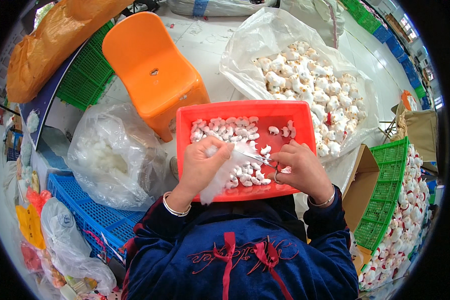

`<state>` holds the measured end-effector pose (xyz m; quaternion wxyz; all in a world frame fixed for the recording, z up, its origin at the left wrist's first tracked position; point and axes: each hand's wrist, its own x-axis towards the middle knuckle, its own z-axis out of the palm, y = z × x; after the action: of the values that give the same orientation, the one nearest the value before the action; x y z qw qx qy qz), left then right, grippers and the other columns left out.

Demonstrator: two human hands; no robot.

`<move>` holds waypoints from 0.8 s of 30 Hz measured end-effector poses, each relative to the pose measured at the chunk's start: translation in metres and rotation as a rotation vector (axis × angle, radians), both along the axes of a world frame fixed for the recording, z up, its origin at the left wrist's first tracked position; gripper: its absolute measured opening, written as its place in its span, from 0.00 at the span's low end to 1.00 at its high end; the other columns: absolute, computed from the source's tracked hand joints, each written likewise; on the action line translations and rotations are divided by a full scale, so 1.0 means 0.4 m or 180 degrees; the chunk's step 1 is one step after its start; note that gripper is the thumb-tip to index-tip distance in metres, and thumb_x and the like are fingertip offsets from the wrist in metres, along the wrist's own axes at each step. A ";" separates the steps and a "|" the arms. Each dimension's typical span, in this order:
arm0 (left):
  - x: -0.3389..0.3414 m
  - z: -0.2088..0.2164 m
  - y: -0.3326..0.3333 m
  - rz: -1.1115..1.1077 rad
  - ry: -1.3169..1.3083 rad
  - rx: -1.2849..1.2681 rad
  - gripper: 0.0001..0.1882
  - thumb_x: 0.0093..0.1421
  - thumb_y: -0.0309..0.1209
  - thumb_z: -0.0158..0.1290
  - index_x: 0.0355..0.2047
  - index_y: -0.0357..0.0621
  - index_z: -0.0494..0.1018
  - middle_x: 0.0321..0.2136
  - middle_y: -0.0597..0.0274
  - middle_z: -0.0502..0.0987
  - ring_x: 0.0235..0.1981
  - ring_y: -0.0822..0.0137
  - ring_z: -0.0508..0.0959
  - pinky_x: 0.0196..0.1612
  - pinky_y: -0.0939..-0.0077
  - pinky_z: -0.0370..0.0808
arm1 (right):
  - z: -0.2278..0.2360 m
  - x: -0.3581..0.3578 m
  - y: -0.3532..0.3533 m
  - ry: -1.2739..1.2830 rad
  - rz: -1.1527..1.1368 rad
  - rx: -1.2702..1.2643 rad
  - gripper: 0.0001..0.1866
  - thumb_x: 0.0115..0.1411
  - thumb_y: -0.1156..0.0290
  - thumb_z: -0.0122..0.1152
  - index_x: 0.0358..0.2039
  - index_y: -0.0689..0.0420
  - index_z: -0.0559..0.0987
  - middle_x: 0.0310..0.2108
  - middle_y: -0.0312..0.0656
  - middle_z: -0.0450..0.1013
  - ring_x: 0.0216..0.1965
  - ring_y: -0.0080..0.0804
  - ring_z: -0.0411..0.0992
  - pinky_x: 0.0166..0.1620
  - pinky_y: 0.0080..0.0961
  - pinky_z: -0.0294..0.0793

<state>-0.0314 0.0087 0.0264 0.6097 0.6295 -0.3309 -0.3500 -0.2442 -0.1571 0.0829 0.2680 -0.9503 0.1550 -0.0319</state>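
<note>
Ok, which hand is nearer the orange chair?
Left. The left hand is over the left side of the red tray, nearest the chair; the right hand is farther, over the tray's right side.

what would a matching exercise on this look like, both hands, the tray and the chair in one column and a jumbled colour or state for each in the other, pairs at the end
Column one:
1. left hand
2. tray
3. right hand
4. chair

Column two:
A. orange and unoccupied
B. on the looped handles of a metal tool
C. pinching a tuft of white fluff
D. red, with small white pieces in it

Right pairs: 1-C, 2-D, 3-B, 4-A
</note>
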 end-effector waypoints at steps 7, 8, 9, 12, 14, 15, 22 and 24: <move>0.016 -0.013 -0.011 -0.0371 0.0367 0.0102 0.08 0.66 0.31 0.62 0.39 0.38 0.83 0.30 0.70 0.82 0.32 0.81 0.76 0.38 0.83 0.74 | -0.027 -0.004 -0.010 0.0020 0.0122 0.0215 0.19 0.46 0.69 0.74 0.41 0.58 0.85 0.31 0.44 0.77 0.37 0.45 0.75 0.42 0.41 0.72; 0.016 -0.014 -0.010 -0.0404 0.0357 0.0106 0.09 0.65 0.31 0.63 0.40 0.38 0.83 0.31 0.70 0.82 0.32 0.80 0.77 0.38 0.83 0.74 | -0.027 -0.006 -0.012 0.0067 0.0136 0.0248 0.19 0.47 0.68 0.74 0.41 0.58 0.85 0.30 0.44 0.76 0.36 0.45 0.75 0.41 0.40 0.72; 0.017 -0.017 -0.008 -0.0511 0.0266 0.0164 0.09 0.65 0.31 0.63 0.41 0.39 0.83 0.31 0.69 0.82 0.32 0.81 0.77 0.38 0.83 0.74 | -0.026 -0.008 -0.014 0.0114 0.0151 0.0284 0.19 0.47 0.68 0.74 0.41 0.59 0.85 0.29 0.45 0.76 0.35 0.45 0.75 0.40 0.40 0.72; 0.020 -0.020 0.000 -0.0796 0.0143 0.0328 0.10 0.65 0.31 0.63 0.43 0.39 0.83 0.33 0.69 0.82 0.32 0.81 0.77 0.38 0.83 0.74 | -0.018 -0.015 -0.014 0.0163 0.0207 0.0376 0.18 0.48 0.67 0.74 0.41 0.59 0.85 0.26 0.46 0.74 0.32 0.46 0.75 0.37 0.39 0.73; 0.021 -0.014 0.002 -0.0938 0.0263 0.0427 0.09 0.65 0.31 0.63 0.42 0.39 0.82 0.33 0.70 0.82 0.32 0.82 0.76 0.37 0.83 0.74 | -0.012 -0.017 -0.014 0.0220 0.0231 0.0431 0.19 0.49 0.66 0.74 0.41 0.59 0.85 0.27 0.46 0.74 0.32 0.46 0.75 0.38 0.39 0.73; 0.022 -0.019 0.002 -0.0938 0.0272 0.0340 0.08 0.65 0.30 0.63 0.41 0.40 0.81 0.33 0.70 0.81 0.32 0.82 0.76 0.37 0.83 0.74 | -0.009 -0.014 -0.012 0.0280 0.0234 0.0460 0.19 0.49 0.66 0.74 0.42 0.59 0.85 0.28 0.46 0.75 0.34 0.46 0.75 0.40 0.39 0.73; 0.046 -0.050 0.002 -0.0608 0.1232 0.0082 0.05 0.65 0.29 0.61 0.39 0.43 0.77 0.33 0.70 0.80 0.34 0.81 0.76 0.39 0.83 0.75 | 0.019 -0.015 -0.012 0.0328 -0.0108 -0.0043 0.25 0.46 0.66 0.77 0.47 0.56 0.82 0.41 0.43 0.76 0.50 0.45 0.72 0.54 0.41 0.70; 0.049 -0.046 0.005 -0.0537 0.1453 0.0105 0.05 0.65 0.29 0.60 0.39 0.43 0.77 0.33 0.69 0.80 0.34 0.81 0.77 0.40 0.83 0.75 | 0.048 -0.019 -0.012 0.0084 -0.0121 -0.0172 0.27 0.44 0.66 0.77 0.47 0.56 0.82 0.43 0.43 0.75 0.51 0.46 0.71 0.55 0.41 0.70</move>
<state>-0.0117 0.0105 0.0080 0.6269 0.5141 -0.2302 -0.5383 -0.2516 -0.1620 0.1019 0.2395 -0.9544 0.1757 -0.0286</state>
